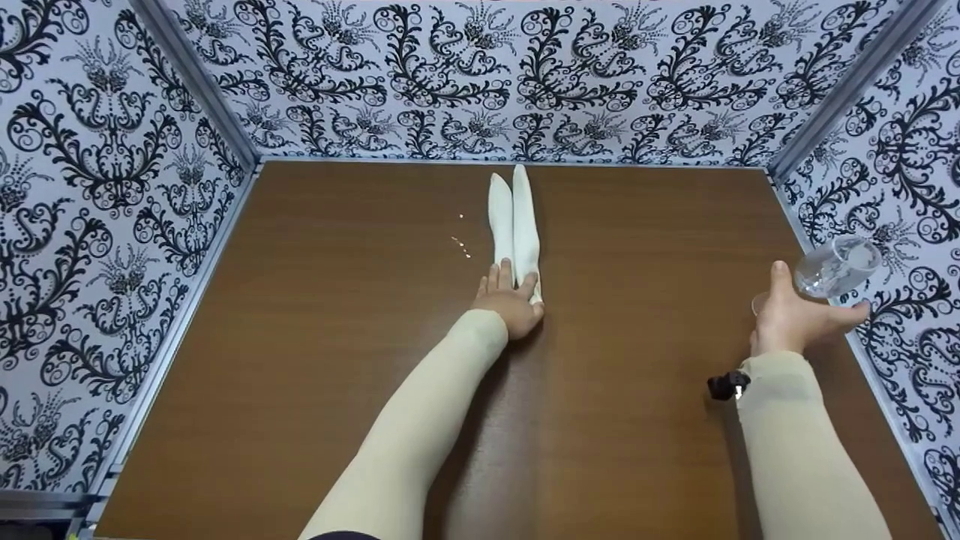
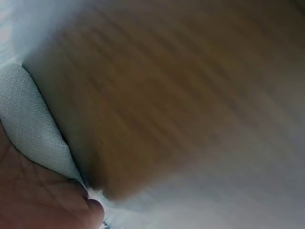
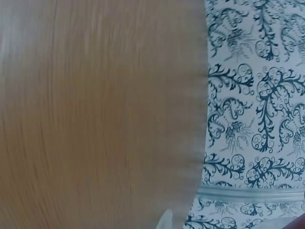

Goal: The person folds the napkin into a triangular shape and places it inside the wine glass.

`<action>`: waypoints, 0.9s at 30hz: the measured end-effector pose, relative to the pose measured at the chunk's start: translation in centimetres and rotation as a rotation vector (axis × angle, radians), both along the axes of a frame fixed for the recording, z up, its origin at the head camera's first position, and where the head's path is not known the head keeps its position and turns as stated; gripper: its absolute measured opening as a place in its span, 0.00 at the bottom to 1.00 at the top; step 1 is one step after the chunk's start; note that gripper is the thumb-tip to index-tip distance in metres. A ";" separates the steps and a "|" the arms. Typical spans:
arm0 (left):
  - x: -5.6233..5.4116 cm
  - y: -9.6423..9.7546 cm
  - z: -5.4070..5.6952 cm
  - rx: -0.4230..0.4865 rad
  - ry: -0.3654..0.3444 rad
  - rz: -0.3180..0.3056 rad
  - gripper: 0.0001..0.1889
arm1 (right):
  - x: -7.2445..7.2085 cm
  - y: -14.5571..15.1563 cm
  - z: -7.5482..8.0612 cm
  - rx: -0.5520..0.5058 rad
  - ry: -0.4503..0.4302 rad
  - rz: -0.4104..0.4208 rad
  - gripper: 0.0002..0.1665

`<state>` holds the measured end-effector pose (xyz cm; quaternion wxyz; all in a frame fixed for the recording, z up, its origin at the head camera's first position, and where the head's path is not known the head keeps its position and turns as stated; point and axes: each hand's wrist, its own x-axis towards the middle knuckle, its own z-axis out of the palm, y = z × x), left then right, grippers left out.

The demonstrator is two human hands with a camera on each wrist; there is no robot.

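Observation:
A white cloth [image 1: 526, 217], shaped into two long narrow lobes side by side, lies on the brown table near the back. My left hand [image 1: 510, 307] rests over the near end of it, fingers spread and pointing toward the back. In the left wrist view the palm [image 2: 43, 200] lies against the woven cloth [image 2: 31, 119]. At the table's right side is a clear stemmed glass [image 1: 838, 266], its round foot [image 1: 760, 302] showing left of my right hand [image 1: 787, 319]. That hand is right at the glass with two digits extended apart; it hides the stem.
Several small white specks [image 1: 461, 244] lie on the table [image 1: 360, 300] left of the cloth. Patterned walls [image 1: 450, 67] with metal edging [image 1: 202, 82] enclose the back and both sides. A small black device [image 1: 727, 385] sits at the right wrist.

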<state>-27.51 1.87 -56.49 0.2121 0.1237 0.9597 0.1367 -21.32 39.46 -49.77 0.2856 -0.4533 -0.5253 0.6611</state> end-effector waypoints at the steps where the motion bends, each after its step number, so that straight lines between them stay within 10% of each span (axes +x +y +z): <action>1: 0.0 0.0 0.0 0.000 0.001 0.001 0.36 | -0.1 0.1 0.1 0.014 -0.013 -0.003 0.81; 10: 0.6 -0.1 0.9 -0.003 -0.005 0.010 0.36 | -1.1 1.6 0.2 0.046 -0.096 0.019 0.75; 27: -0.2 0.0 0.0 -0.001 -0.023 -0.001 0.36 | -1.5 1.9 -0.4 0.047 0.127 0.019 0.54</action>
